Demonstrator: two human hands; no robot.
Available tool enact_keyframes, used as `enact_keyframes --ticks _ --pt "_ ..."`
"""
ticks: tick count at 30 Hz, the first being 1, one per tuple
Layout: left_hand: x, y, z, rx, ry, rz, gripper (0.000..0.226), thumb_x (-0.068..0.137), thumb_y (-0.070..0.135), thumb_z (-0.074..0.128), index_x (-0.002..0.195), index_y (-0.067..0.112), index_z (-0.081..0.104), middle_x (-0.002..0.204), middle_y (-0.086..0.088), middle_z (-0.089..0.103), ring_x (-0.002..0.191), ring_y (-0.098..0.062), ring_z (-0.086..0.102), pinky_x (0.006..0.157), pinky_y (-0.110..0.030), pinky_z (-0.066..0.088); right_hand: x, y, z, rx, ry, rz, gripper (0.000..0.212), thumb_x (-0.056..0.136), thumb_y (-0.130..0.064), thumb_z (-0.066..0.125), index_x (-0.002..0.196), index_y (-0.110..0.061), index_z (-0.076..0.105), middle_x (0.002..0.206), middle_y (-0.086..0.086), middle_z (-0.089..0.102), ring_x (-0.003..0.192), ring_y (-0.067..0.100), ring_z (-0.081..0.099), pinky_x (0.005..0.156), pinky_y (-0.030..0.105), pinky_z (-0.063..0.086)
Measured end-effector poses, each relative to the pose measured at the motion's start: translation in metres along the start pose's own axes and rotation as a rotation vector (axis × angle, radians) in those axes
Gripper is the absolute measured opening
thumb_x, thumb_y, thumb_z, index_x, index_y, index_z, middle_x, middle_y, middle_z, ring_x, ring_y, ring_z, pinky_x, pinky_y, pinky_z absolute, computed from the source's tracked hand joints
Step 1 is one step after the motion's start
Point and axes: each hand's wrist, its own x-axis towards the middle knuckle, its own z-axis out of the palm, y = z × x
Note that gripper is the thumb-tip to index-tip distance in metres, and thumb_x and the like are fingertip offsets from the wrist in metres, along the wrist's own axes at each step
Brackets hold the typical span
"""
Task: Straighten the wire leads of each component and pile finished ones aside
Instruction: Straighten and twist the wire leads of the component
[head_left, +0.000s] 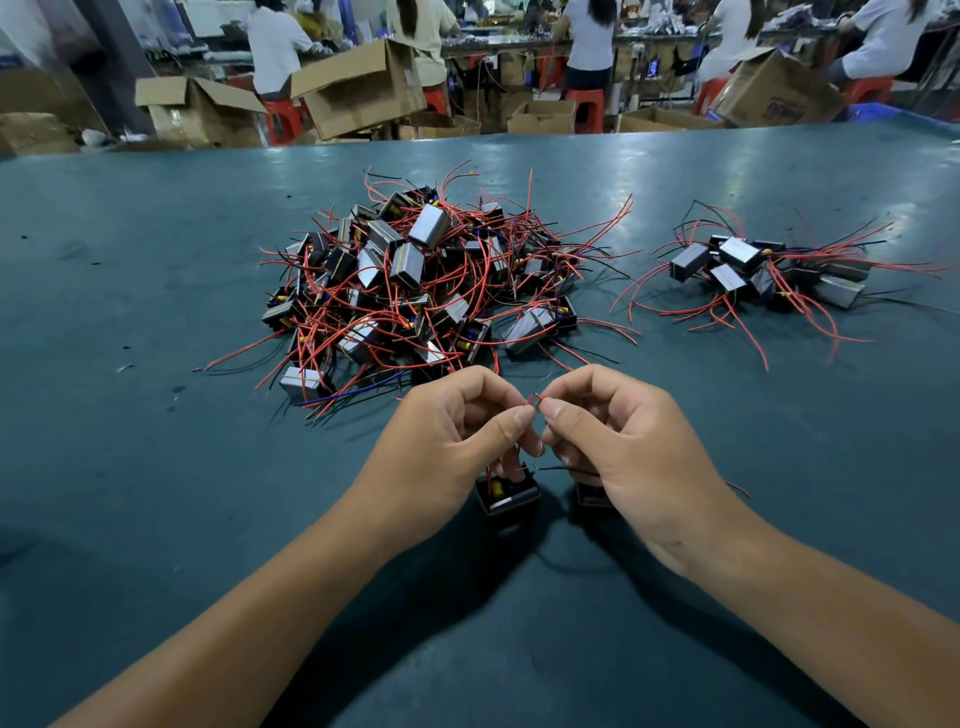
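Component: small black block (508, 492) with a yellow part on top, low between the two hands, just above the green table (156, 467); whether it rests on the table cannot be told.
Leads: thin red wire ends (534, 400) stick up between the fingertips of both hands; a black lead (553, 467) runs sideways under the right hand.
Left hand: (447, 441) fingers curled, thumb and forefinger pinching a red lead.
Right hand: (618, 441) fingers curled, thumb and forefinger pinching the other red lead, fingertips nearly touching the left hand's; a second dark block (589, 493) shows partly beneath it.
Large pile: (415, 280) tangled heap of the same black-and-silver blocks with red, black and a few blue wires, beyond the hands at the table's middle.
Small pile: (763, 275) fewer blocks, well apart to the right of the large one.
Cartons: open cardboard boxes (358, 88) beyond the table's far edge; contents not visible.
Writing: dark print on the tilted right-hand box (779, 98), too blurred to read.
People: seated workers (275, 47) on red stools (587, 106), backs turned, at a far bench.
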Motion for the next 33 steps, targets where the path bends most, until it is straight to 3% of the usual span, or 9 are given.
enact_keyframes --ticks 5,10,15,19,27,33 --pt "-0.0013 0.0020 0.0007 -0.005 0.011 0.006 0.022 0.089 0.021 0.064 0.094 0.000 0.061 0.076 -0.009 0.073 0.060 -0.018 0.062 0.061 -0.030 0.052 0.0003 0.0014 0.0012 -0.007 0.010 -0.025 0.014 0.092 -0.009 0.065 0.080 -0.014 0.069 0.064 -0.002 0.064 0.058 0.013 0.049 0.053 0.019 0.041" --pt "-0.0001 0.0021 -0.0008 0.019 0.030 -0.005 0.010 0.096 0.008 0.061 0.096 -0.002 0.060 0.075 -0.008 0.074 0.059 -0.018 0.064 0.061 -0.035 0.053 0.0016 0.0035 0.0001 -0.029 0.032 -0.034 0.014 0.094 -0.010 0.064 0.083 -0.016 0.070 0.062 -0.005 0.058 0.056 0.012 0.041 0.049 0.018 0.035" --pt "-0.0009 0.0009 -0.0007 0.019 0.015 -0.002 0.009 0.096 0.010 0.061 0.094 0.002 0.061 0.076 -0.008 0.074 0.060 -0.018 0.064 0.062 -0.031 0.054 0.0025 0.0047 0.0006 -0.036 0.032 -0.062 0.012 0.093 -0.011 0.066 0.083 -0.015 0.070 0.062 -0.004 0.056 0.058 0.014 0.041 0.050 0.019 0.035" --pt "-0.0011 0.0012 0.0007 0.015 0.009 -0.002 0.020 0.090 0.022 0.064 0.095 0.002 0.063 0.077 -0.009 0.074 0.061 -0.019 0.064 0.060 -0.031 0.053 0.0023 0.0044 0.0012 -0.034 0.031 -0.083 0.012 0.091 -0.011 0.069 0.080 -0.016 0.071 0.060 -0.010 0.057 0.053 0.006 0.046 0.050 0.012 0.036" --pt "-0.0004 -0.0004 0.0057 -0.069 0.031 -0.033 0.022 0.084 0.022 0.067 0.092 0.002 0.061 0.074 -0.012 0.074 0.058 -0.017 0.063 0.056 -0.024 0.052 0.0034 0.0053 0.0024 0.021 0.059 -0.078 0.016 0.089 -0.003 0.068 0.077 -0.013 0.070 0.057 -0.012 0.059 0.048 -0.001 0.049 0.049 0.007 0.038" --pt "-0.0009 0.0007 0.0074 -0.109 0.026 -0.030 0.012 0.090 0.010 0.065 0.093 0.002 0.057 0.074 -0.012 0.074 0.059 -0.016 0.065 0.057 -0.024 0.053 0.0032 0.0049 0.0036 0.022 0.043 -0.084 0.017 0.091 0.000 0.064 0.077 -0.010 0.066 0.053 -0.010 0.057 0.043 -0.001 0.048 0.046 0.006 0.037"
